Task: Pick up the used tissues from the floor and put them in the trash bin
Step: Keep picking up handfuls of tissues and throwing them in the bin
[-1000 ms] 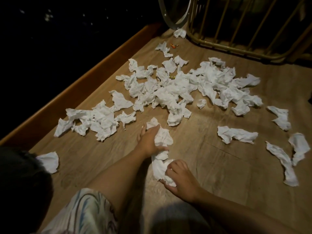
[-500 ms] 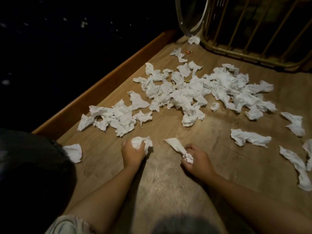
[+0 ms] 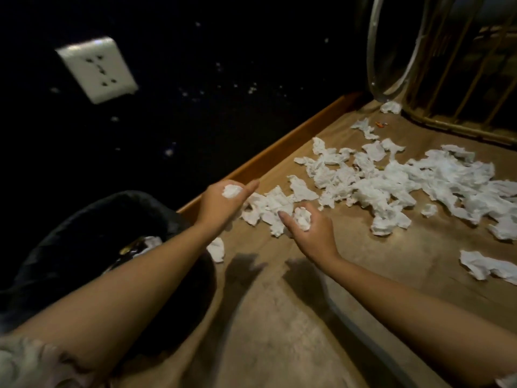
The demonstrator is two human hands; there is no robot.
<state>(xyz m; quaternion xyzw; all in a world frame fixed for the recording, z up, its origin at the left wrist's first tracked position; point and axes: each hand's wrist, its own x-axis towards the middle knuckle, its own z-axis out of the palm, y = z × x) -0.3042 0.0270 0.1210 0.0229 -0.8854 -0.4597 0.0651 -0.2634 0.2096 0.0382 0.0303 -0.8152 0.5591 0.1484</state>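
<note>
Since the frame a second ago, both hands have come up off the wooden floor (image 3: 279, 317) and swung toward its left edge, each carrying a crumpled tissue, and the view has turned so the wall socket (image 3: 96, 69) and the trash bin (image 3: 84, 225) now show.

The left hand (image 3: 221, 204) is closed around a balled tissue (image 3: 231, 191), with white paper showing between thumb and curled fingers. It hangs above the floor's left edge, just beside the orange-brown skirting board (image 3: 279, 148) and just past the bin's far rim. The right hand (image 3: 307, 228) is turned palm-up and cups a second wad (image 3: 302, 218), fingers curled about it and the forefinger stretched out toward the left. It hovers over the near end of the scattered tissues.

The bin is dark and lined with a black bag; it stands at the floor's left edge, under the left forearm, and some white paper and a glossy wrapper show inside it. One loose tissue (image 3: 216, 249) lies on the floor touching or just beside the bin's right rim.

Most of the tissue pile (image 3: 391, 186) remains spread over the far right part of the floor, running toward the gold wire rack (image 3: 461, 88) in the far corner. A separate long tissue (image 3: 486, 267) lies near the right edge. A clear round rim (image 3: 375, 51) leans beside the rack.
</note>
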